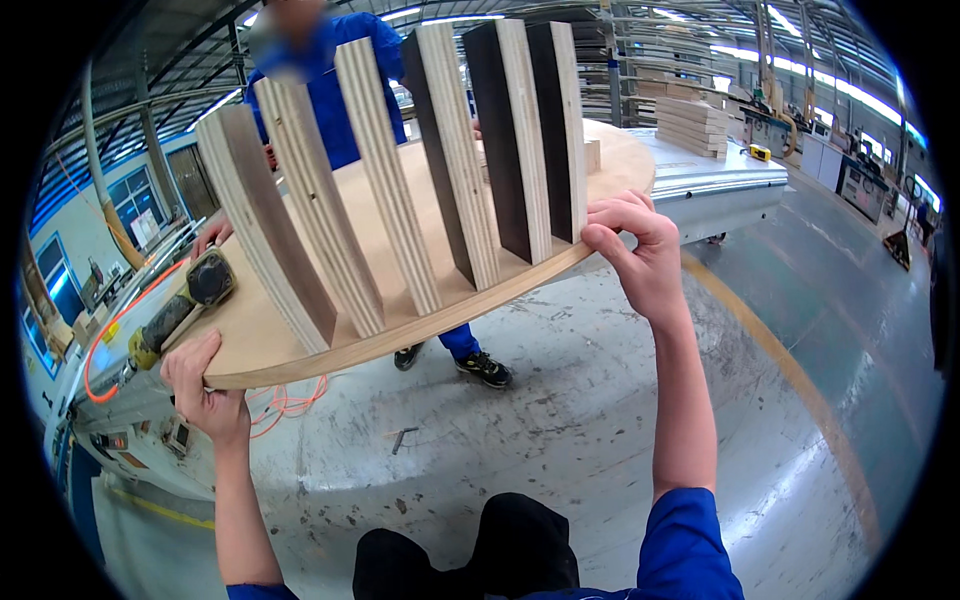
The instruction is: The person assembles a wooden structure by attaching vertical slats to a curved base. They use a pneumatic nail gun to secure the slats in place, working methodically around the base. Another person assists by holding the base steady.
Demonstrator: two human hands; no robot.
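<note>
A large rounded wooden board is held up in front of me, its near edge beyond the table and above the floor. Several plywood slats stand on it in a row, from a pale one at the left to a dark-faced one at the right. My left hand grips the board's left end, fingers over the top. At the right, my right hand grips the board's edge beside the last slat, with the thumb close to that slat's foot.
A yellow-and-black power tool lies by the board's left side. Across from me stands a person in blue. An orange hose curves at the left and trails on the floor. Stacked wood pieces sit on the table at the right.
</note>
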